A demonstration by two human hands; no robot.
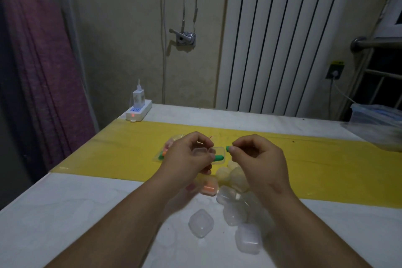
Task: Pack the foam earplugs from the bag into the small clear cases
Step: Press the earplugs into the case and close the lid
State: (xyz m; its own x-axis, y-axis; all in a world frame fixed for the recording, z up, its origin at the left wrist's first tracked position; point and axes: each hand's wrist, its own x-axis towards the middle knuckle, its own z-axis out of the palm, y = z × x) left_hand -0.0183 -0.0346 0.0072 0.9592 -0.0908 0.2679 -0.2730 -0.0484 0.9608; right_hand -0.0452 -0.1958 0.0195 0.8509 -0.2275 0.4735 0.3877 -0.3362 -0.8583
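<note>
My left hand (188, 154) holds an open small clear case (206, 151) above the yellow strip, with a green earplug (219, 157) lying in its lid half. My right hand (256, 154) pinches a second green earplug (228, 148) just right of the case. The clear bag (167, 150) with orange and green earplugs lies behind my left hand, partly hidden. Several empty clear cases (201, 223) sit on the white table near my wrists. One closed case holds orange earplugs (209, 188).
A white power strip (139, 112) with a charger sits at the table's far left corner. A plastic bag (376, 124) lies at the far right edge. A radiator and wall stand behind the table; a curtain hangs at left.
</note>
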